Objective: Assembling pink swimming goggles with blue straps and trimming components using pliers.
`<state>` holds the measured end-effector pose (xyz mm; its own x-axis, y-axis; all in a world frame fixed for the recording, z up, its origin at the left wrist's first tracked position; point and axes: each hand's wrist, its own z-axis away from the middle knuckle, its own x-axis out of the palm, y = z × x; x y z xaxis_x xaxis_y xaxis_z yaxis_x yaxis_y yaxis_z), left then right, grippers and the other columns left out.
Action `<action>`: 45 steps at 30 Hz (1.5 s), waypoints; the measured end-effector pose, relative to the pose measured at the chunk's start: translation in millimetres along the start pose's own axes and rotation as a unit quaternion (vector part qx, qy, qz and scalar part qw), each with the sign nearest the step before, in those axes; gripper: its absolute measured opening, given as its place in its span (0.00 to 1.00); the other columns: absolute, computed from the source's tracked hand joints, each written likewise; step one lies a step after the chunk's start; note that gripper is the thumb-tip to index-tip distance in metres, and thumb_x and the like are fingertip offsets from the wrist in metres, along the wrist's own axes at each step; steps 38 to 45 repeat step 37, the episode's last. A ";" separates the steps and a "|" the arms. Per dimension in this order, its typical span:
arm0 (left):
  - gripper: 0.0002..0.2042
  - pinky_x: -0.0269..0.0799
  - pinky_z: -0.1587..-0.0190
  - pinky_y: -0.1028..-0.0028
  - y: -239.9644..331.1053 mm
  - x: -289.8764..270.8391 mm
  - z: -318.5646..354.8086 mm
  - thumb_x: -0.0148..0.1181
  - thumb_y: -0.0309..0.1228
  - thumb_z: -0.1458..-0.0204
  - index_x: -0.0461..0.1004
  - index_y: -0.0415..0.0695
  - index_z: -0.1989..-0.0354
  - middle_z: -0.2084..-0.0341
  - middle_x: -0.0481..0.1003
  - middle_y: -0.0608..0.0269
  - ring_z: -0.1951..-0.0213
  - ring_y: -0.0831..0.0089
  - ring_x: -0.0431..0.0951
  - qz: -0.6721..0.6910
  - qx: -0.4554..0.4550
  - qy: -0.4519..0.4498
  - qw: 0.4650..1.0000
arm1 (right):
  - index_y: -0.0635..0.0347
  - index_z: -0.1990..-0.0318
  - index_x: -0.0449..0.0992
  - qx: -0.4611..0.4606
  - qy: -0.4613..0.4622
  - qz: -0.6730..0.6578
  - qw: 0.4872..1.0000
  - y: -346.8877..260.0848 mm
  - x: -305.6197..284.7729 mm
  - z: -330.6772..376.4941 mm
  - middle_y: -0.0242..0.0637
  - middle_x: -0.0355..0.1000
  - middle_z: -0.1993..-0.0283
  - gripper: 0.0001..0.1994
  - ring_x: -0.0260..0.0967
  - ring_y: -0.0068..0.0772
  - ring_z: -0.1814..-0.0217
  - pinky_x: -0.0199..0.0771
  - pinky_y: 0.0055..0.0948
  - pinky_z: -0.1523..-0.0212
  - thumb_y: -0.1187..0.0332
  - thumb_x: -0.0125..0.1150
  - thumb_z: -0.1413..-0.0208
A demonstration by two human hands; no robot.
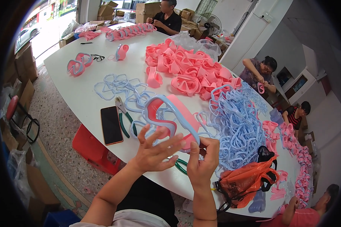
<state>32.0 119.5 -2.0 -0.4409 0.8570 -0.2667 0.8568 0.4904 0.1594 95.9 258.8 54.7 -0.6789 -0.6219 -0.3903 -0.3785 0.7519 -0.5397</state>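
- Right now the left hand [155, 149] has its fingers spread wide, only the fingertips touching the near edge of a pink swim mask skirt [178, 111] with a light blue frame [166, 109] around it.
- Meanwhile the right hand [202, 159] is curled shut on the mask's lower right corner, thumb and forefinger pinching where frame meets skirt.
- The mask is held just above the white table [79, 94], in front of the person's chest.
- Judging by the fit, the blue frame seems largely seated; the pinched corner looks like the part left to press in.
- Plenty remains: a heap of loose blue frames [238, 125] lies to the right, and a pile of pink skirts [189, 70] beyond it.
- Finished masks [130, 32] sit in a row at the far end.
- A phone [111, 125] and pliers [122, 113] lie to the left, untouched.
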 end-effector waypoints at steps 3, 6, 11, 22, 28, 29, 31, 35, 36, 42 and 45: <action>0.18 0.44 0.32 0.57 -7.9 -5.7 15.7 0.62 0.36 0.53 0.78 0.58 0.50 0.46 0.72 0.78 0.38 0.71 0.63 0.016 0.074 -0.081 0.994 | 0.67 0.61 0.71 0.031 0.010 -0.003 0.999 7.5 -7.6 -3.0 0.40 0.66 0.67 0.07 0.69 0.30 0.71 0.72 0.25 0.75 0.72 0.61 0.42; 0.19 0.46 0.32 0.56 -5.3 -13.1 11.2 0.61 0.37 0.51 0.77 0.57 0.48 0.47 0.74 0.76 0.40 0.74 0.67 0.080 0.055 -0.111 0.989 | 0.68 0.63 0.71 0.081 -0.002 -0.052 0.995 10.5 -7.7 -6.4 0.39 0.65 0.67 0.08 0.69 0.27 0.73 0.71 0.23 0.77 0.70 0.59 0.41; 0.20 0.53 0.35 0.57 -12.8 -13.0 -16.6 0.63 0.36 0.52 0.76 0.55 0.48 0.50 0.75 0.70 0.43 0.70 0.69 0.133 0.089 -0.173 0.972 | 0.68 0.64 0.70 0.146 -0.014 -0.095 0.985 27.0 -13.2 -14.8 0.35 0.65 0.71 0.10 0.67 0.21 0.77 0.70 0.21 0.81 0.68 0.58 0.39; 0.15 0.64 0.77 0.83 -64.7 -2.5 -78.9 0.58 0.35 0.41 0.73 0.40 0.50 0.68 0.74 0.68 0.73 0.86 0.70 0.484 -0.504 -0.268 0.663 | 0.60 0.71 0.75 0.400 -0.126 -0.355 0.835 74.5 -40.5 -37.5 0.26 0.65 0.83 0.09 0.58 0.16 0.88 0.62 0.20 0.87 0.65 0.59 0.43; 0.16 0.62 0.79 0.82 -61.1 0.3 -73.5 0.59 0.35 0.42 0.73 0.37 0.51 0.72 0.72 0.66 0.79 0.82 0.69 0.526 -0.523 -0.241 0.626 | 0.58 0.70 0.75 0.414 -0.123 -0.354 0.830 74.8 -43.7 -33.7 0.26 0.67 0.82 0.08 0.60 0.17 0.88 0.63 0.19 0.87 0.64 0.59 0.43; 0.16 0.62 0.79 0.82 -60.0 1.7 -72.4 0.59 0.35 0.42 0.73 0.37 0.51 0.72 0.72 0.66 0.79 0.82 0.69 0.529 -0.519 -0.247 0.625 | 0.58 0.70 0.75 0.416 -0.127 -0.352 0.829 76.2 -44.5 -33.7 0.26 0.67 0.81 0.08 0.60 0.17 0.87 0.63 0.19 0.87 0.65 0.59 0.43; 0.15 0.63 0.78 0.82 -58.9 4.2 -68.6 0.58 0.35 0.42 0.73 0.37 0.51 0.70 0.73 0.66 0.78 0.83 0.69 0.526 -0.503 -0.226 0.647 | 0.59 0.69 0.75 0.414 -0.140 -0.332 0.836 79.5 -43.6 -33.6 0.28 0.68 0.80 0.08 0.62 0.18 0.86 0.63 0.20 0.87 0.64 0.59 0.43; 0.11 0.67 0.70 0.81 -74.5 16.7 -29.9 0.57 0.34 0.42 0.75 0.43 0.54 0.63 0.73 0.65 0.68 0.81 0.71 0.376 -0.460 -0.216 0.775 | 0.62 0.66 0.75 0.387 -0.179 -0.258 0.867 104.6 -44.6 -31.0 0.30 0.69 0.77 0.10 0.66 0.21 0.83 0.66 0.20 0.85 0.63 0.57 0.42; 0.10 0.68 0.67 0.80 -81.1 19.7 -12.1 0.59 0.32 0.43 0.75 0.45 0.55 0.58 0.72 0.63 0.63 0.80 0.72 0.295 -0.386 -0.202 0.851 | 0.62 0.64 0.76 0.381 -0.172 -0.217 0.882 108.5 -50.2 -32.0 0.30 0.70 0.76 0.11 0.68 0.21 0.81 0.68 0.21 0.84 0.63 0.58 0.41; 0.14 0.69 0.66 0.79 -85.4 21.6 -1.9 0.60 0.33 0.44 0.73 0.45 0.50 0.53 0.69 0.60 0.59 0.76 0.72 0.268 -0.316 -0.218 0.884 | 0.62 0.62 0.76 0.373 -0.166 -0.175 0.896 115.1 -58.2 -35.6 0.30 0.70 0.75 0.11 0.69 0.22 0.80 0.71 0.22 0.82 0.62 0.58 0.41; 0.14 0.69 0.66 0.79 -85.4 21.6 -1.9 0.60 0.33 0.44 0.73 0.45 0.50 0.53 0.69 0.60 0.59 0.76 0.72 0.268 -0.316 -0.218 0.884 | 0.62 0.62 0.76 0.373 -0.166 -0.175 0.896 115.1 -58.2 -35.6 0.30 0.70 0.75 0.11 0.69 0.22 0.80 0.71 0.22 0.82 0.62 0.58 0.41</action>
